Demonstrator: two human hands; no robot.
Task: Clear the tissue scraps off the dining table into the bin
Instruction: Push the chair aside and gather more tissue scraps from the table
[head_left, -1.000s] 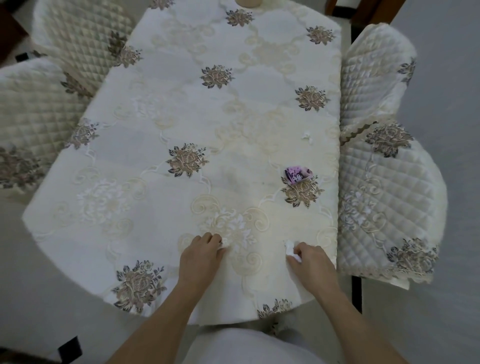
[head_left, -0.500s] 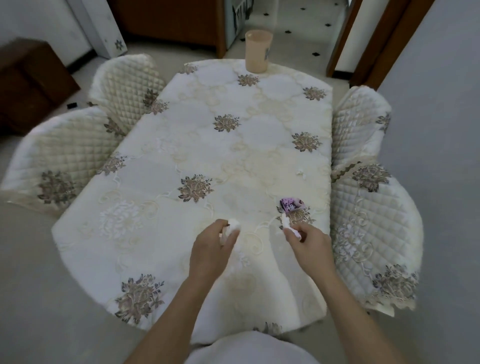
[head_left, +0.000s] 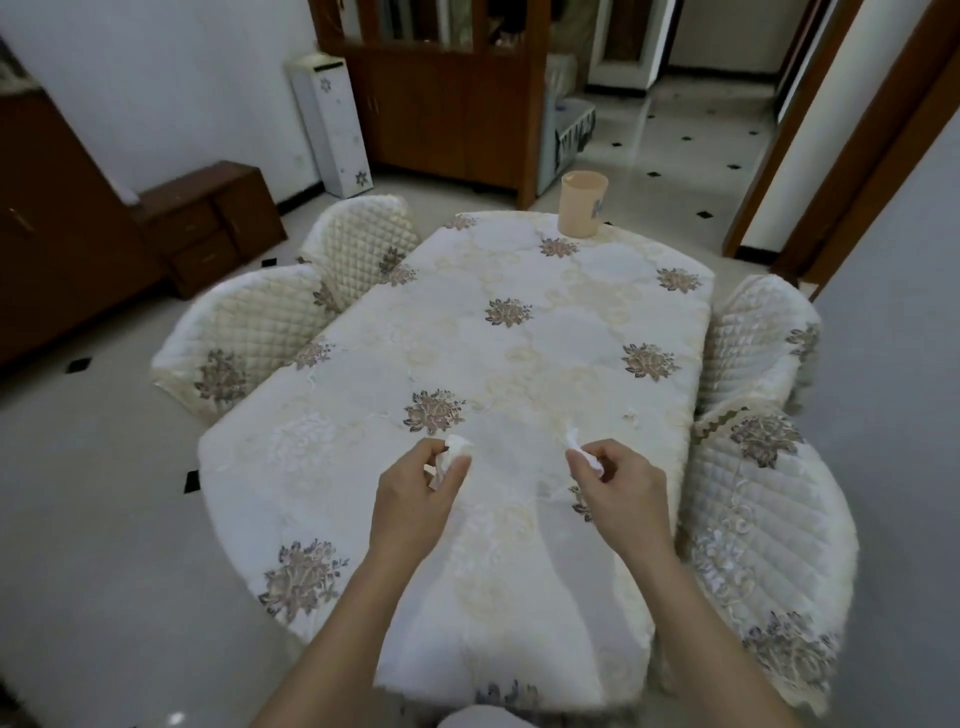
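Over the table (head_left: 519, 364), a scrap (head_left: 457, 448) is pinched in the left hand (head_left: 415, 499); another scrap (head_left: 582, 453) is pinched in the right hand (head_left: 618, 488). At 12 o'clock, a cup (head_left: 583, 203) is seen.

1. Your left hand (head_left: 415, 499) and right hand (head_left: 621, 493) hover over the dining table's (head_left: 519, 364) near end.
2. The bin (head_left: 583, 203) stands on its far edge.
3. Chairs (head_left: 244, 343) flank both sides.

No readable text anywhere; the beige bin (head_left: 583, 203) bears a small dark mark (too blurred to read).
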